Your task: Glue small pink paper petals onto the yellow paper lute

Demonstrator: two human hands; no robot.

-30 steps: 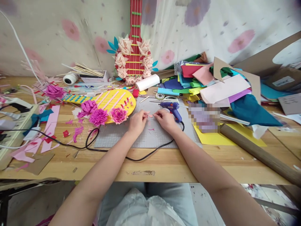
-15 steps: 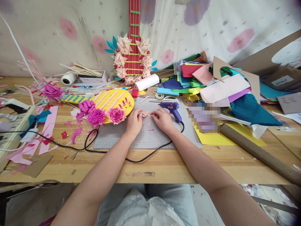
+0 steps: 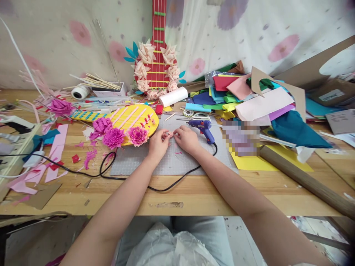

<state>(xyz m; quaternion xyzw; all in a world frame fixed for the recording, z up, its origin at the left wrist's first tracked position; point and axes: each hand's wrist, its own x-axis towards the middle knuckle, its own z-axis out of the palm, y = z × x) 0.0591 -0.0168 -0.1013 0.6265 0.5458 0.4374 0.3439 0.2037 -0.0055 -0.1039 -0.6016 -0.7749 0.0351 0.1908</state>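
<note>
Over the grey cutting mat (image 3: 138, 162) my two hands meet at a small pink paper piece (image 3: 170, 134), mostly hidden by fingers. My left hand (image 3: 160, 143) pinches it from the left. My right hand (image 3: 186, 138) is closed at its right end, thumb and fingertips together. Left of my left hand lies a yellow paper guitar (image 3: 138, 117) with magenta paper flowers (image 3: 113, 137) on its edge. A blue glue gun (image 3: 203, 128) rests on the mat right beside my right hand.
The glue gun's black cord (image 3: 163, 190) loops across the table front. A red guitar (image 3: 157, 70) with pale flowers stands against the back curtain. Coloured paper (image 3: 219, 96) is heaped at the right, near a brown roll (image 3: 302, 177). Pink scraps (image 3: 90, 158) lie left.
My right hand has moved left, closer to my left hand. The pink paper that stretched between them is now shorter and mostly covered by fingers. The glue gun and guitars have stayed put.
</note>
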